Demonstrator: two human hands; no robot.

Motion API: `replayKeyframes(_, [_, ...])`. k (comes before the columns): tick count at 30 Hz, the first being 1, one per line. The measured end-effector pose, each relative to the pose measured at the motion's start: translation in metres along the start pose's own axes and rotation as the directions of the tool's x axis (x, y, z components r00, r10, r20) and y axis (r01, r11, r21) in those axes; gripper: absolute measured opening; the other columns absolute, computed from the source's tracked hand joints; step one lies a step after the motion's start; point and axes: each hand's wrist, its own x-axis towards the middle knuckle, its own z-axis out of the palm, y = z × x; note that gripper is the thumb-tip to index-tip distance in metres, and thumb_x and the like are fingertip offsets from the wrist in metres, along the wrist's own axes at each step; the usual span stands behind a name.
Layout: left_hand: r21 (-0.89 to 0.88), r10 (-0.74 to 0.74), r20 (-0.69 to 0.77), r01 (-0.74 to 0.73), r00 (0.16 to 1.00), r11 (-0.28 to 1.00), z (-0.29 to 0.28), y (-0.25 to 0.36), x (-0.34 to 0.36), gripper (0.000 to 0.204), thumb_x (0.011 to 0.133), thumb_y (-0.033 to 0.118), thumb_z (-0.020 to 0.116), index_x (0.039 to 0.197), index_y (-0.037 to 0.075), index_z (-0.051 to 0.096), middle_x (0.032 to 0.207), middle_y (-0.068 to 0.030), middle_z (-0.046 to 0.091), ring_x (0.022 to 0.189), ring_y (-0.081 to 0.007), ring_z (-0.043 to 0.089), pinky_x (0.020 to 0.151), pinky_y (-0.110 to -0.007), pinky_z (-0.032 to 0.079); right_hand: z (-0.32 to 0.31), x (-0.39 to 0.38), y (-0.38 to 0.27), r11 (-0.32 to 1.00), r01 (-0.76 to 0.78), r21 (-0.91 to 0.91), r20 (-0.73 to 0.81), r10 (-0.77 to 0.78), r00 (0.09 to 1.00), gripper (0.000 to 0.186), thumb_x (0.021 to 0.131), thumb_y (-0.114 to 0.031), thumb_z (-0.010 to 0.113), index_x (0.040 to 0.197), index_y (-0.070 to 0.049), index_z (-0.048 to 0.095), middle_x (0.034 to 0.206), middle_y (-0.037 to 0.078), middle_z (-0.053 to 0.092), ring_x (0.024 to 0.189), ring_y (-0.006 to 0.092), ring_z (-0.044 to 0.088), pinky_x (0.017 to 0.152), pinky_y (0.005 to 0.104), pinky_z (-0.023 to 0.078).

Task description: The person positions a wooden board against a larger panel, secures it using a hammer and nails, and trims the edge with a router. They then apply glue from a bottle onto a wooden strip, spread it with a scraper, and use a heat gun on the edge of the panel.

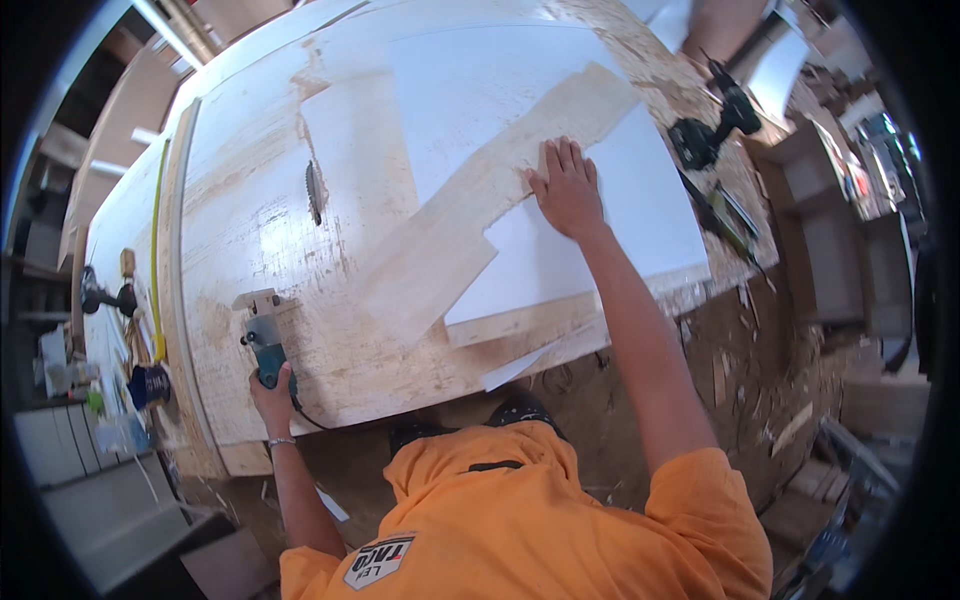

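Observation:
At the left front of the worktable, my left hand [271, 405] is closed round the rear end of a teal trim router [265, 342]. The router lies on the tabletop with its base pointing away from me, and its black cord runs toward the table's near edge. Right of centre, my right hand [570, 195] rests flat with fingers stretched on a long, thin plywood piece [450, 230] with a stepped edge. That piece lies diagonally over a white panel [620, 225] and reaches onto the tabletop at its lower left end.
A saw blade [314, 192] lies mid-table on the scuffed worktable [235, 390]. A cordless drill [715, 125] sits at the right edge. Along the left run a wooden strip [172, 260] and a yellow tape measure [159, 250]. Another power tool [105, 293] lies beyond them. Scraps litter the floor.

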Motion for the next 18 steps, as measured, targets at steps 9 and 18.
replayKeyframes(9, [0.384,-0.241,-0.248,0.324,0.938,0.865,0.021,0.013,-0.005,0.1,0.084,0.069,0.07,0.14,-0.01,0.045,0.129,-0.0361,0.059,0.117,-0.0506,0.059,0.101,-0.053,0.048,-0.012,-0.002,0.013,1.0,-0.019,0.022,0.077,0.017,0.997,0.069,0.1,-0.055,0.05,0.147,-0.005,0.047,0.15,0.023,0.045,0.141,0.0351,0.038,0.111,0.0571,0.032])
replayKeyframes(18, [0.009,-0.17,-0.173,0.174,0.97,0.985,0.008,0.067,-0.042,0.09,0.097,0.062,0.059,0.148,-0.01,0.037,0.14,-0.0283,0.056,0.131,-0.042,0.054,0.111,-0.046,0.043,-0.032,0.033,0.105,0.993,-0.069,0.098,-0.057,0.075,0.996,0.068,0.099,-0.045,0.057,0.151,-0.003,0.044,0.145,0.022,0.053,0.136,0.0339,0.049,0.115,0.0514,0.031])
